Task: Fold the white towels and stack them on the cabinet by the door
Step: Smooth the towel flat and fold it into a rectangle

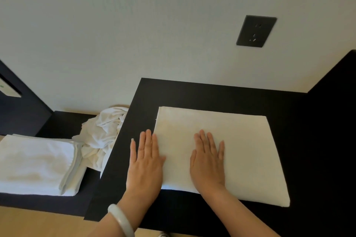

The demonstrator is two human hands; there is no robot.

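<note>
- The folded white rectangular cloth towel [240, 146] lies flat on the black cabinet top [192, 94].
- The right hand [209, 161] presses it with straight fingers. The left hand [146, 161] lies flat at its 9 o'clock edge. Neither hand grasps anything.
- Step, as judged: smoothing the finished fold.
- Next: the crumpled white towel [102, 136], farther out at 9 o'clock, needs folding.
</note>
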